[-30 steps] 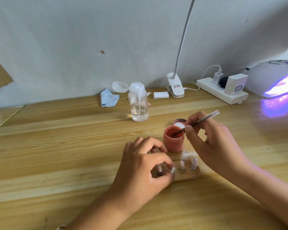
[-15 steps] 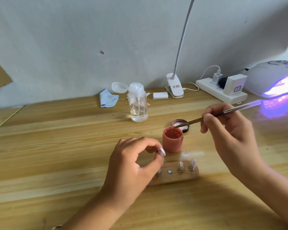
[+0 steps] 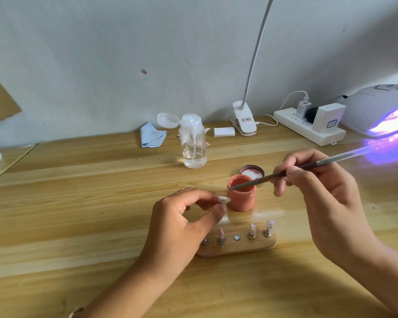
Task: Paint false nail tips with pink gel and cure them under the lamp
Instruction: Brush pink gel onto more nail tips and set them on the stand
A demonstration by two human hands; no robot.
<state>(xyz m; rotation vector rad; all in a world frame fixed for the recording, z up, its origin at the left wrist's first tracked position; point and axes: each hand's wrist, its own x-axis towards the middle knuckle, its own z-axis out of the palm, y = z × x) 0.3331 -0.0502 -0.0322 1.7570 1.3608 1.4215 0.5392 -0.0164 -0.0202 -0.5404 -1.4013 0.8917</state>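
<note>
Near the middle of the wooden table (image 3: 78,191), the left hand (image 3: 182,226) pinches 1 clear nail tip (image 3: 224,199) between thumb and forefinger, just left of the open pink gel jar (image 3: 241,200). The right hand (image 3: 319,198) grips a brush (image 3: 285,174), its tip at the jar's left rim. Just nearer, a wooden holder (image 3: 239,249) carries 3 more tips (image 3: 252,229) upright on pegs. Behind the jar lies its lid (image 3: 252,172). At far right the curing lamp (image 3: 377,109) glows violet.

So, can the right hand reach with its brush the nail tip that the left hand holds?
Probably yes. The brush in the right hand is at the rim of the pink gel jar; the nail tip, pinched by the left hand, is beside that jar, nothing between.
</note>
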